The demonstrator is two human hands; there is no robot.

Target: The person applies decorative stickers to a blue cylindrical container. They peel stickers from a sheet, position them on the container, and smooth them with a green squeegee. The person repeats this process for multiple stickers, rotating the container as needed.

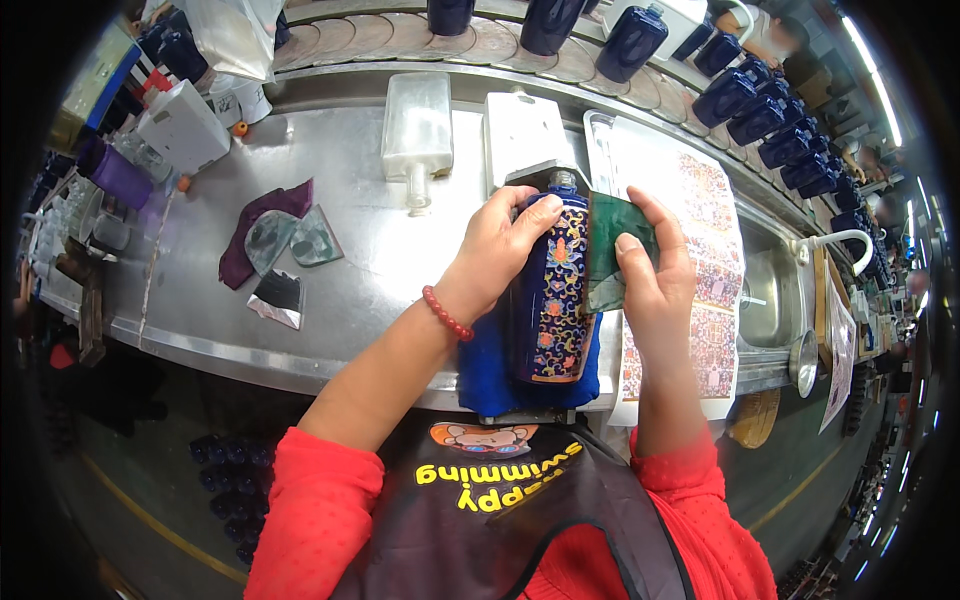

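A dark blue bottle point(522, 335) lies with its neck pointing away from me, and a colourful floral decal point(563, 310) covers its upper face. My left hand point(508, 235) grips the bottle near its shoulder, with the thumb on top by the neck. Between the thumb and fingers of my right hand point(655, 265) is a flat green scraper point(615, 240), its edge against the right side of the decal. Beneath the bottle is a blue cloth point(482, 365). The bottle's underside and some of my left fingers are hidden.
A frosted glass bottle point(418, 120) and a white block point(530, 125) stand beyond my hands. Purple and green scraper pieces point(265, 235) lie left. Printed decal sheets point(715, 270) and a sink point(770, 290) are right. Blue bottles point(632, 45) line a conveyor point(350, 40) behind.
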